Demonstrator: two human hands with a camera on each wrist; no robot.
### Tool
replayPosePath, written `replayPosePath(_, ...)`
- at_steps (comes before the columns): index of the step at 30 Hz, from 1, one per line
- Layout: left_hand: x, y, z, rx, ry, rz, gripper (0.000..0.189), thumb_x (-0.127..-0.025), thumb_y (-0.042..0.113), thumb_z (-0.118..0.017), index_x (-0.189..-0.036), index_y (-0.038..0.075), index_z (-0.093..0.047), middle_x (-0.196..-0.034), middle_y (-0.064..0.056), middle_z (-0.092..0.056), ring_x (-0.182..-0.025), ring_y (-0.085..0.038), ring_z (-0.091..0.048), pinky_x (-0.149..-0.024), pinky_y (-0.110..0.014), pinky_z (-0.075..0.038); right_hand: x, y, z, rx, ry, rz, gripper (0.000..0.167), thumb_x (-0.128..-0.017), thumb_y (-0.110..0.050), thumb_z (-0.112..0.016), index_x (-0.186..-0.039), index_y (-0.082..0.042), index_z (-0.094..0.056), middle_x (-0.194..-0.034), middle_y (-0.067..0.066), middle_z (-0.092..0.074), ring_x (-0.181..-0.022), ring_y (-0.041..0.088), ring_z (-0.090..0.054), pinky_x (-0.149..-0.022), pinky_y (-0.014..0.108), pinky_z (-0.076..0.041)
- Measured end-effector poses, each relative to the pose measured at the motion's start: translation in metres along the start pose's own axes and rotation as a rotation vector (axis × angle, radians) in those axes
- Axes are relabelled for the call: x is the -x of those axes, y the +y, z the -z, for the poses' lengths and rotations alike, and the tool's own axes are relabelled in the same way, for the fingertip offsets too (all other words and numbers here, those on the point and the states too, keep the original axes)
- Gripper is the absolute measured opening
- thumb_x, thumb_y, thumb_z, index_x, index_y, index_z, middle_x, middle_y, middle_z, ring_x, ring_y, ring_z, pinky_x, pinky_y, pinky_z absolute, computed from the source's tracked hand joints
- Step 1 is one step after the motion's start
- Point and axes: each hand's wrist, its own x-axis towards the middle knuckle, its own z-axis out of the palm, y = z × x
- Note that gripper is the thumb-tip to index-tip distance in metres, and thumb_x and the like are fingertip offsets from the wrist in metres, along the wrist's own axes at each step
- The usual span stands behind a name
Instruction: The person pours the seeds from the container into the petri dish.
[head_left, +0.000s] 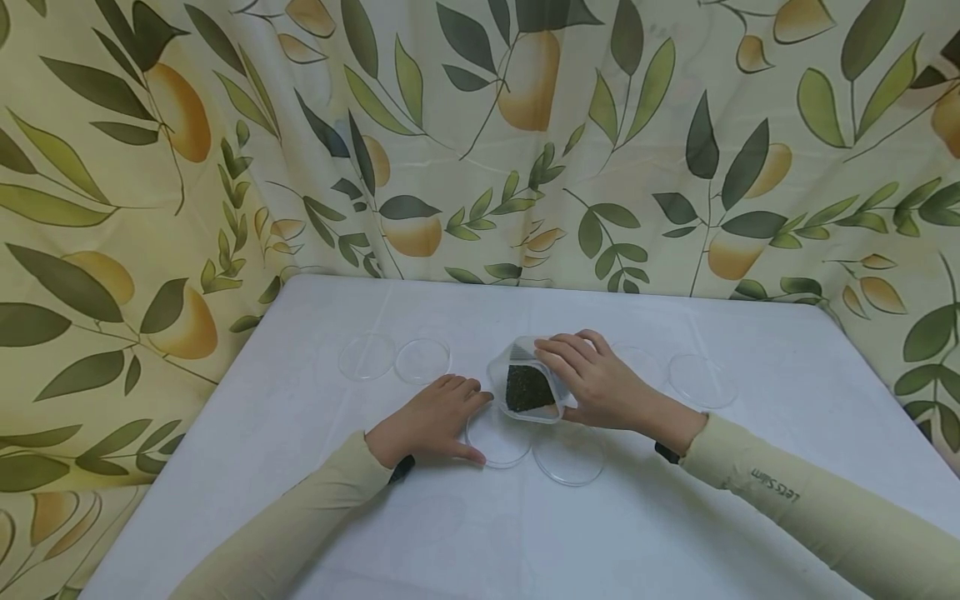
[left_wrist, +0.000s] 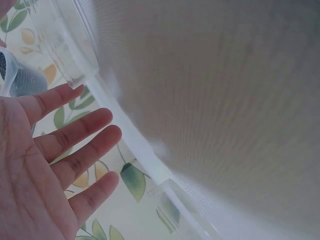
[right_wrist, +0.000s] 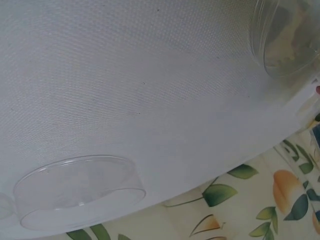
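My right hand [head_left: 600, 383] grips a clear plastic container [head_left: 551, 410] that tilts toward me. Dark granular stuff [head_left: 528, 388] lies inside it; its exact kind cannot be told. Just below the container are two clear round petri dishes: the left one [head_left: 501, 443] and the right one [head_left: 570, 458]. My left hand [head_left: 438, 417] lies beside the left dish, fingers and thumb spread, a fingertip at its rim. In the left wrist view the fingers of the left hand [left_wrist: 60, 155] are straight, near the dish [left_wrist: 67, 47]. The right wrist view does not show the right hand's grip.
Behind my left hand two more clear dishes stand, a left one [head_left: 366, 358] and a right one [head_left: 423, 361]. Further right is another dish [head_left: 702, 382], with a faint one [head_left: 637, 360] beside it. A patterned curtain [head_left: 480, 200] hangs behind the white table [head_left: 420, 533].
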Motion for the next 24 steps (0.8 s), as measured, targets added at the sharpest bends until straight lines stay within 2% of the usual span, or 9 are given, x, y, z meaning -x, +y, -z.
replayPosePath(9, 0.0001, -0.0003, 0.0005, -0.009, -0.016, 0.004, 0.084, -0.07, 0.074, -0.059, -0.129, 0.014, -0.05, -0.118, -0.003, -0.054, -0.111, -0.019, -0.051, -0.103, -0.035, -0.038, -0.0012, -0.0002, -0.0005, 0.012, -0.016, 0.01, 0.089, -0.049, -0.033, -0.091, -0.121, 0.0, -0.05, -0.123, 0.016, -0.058, -0.11, 0.029, -0.052, -0.087, 0.047, -0.043)
replayPosePath(24, 0.0013, -0.0004, 0.002, 0.015, 0.008, 0.003, 0.082, -0.07, 0.071, -0.062, -0.127, 0.014, -0.051, -0.115, -0.003, -0.054, -0.108, -0.019, -0.051, -0.103, -0.036, -0.038, -0.0037, 0.001, -0.0004, 0.017, -0.024, 0.026, 0.094, -0.046, -0.035, -0.092, -0.123, -0.001, -0.049, -0.124, 0.016, -0.057, -0.111, 0.03, -0.051, -0.088, 0.047, -0.042)
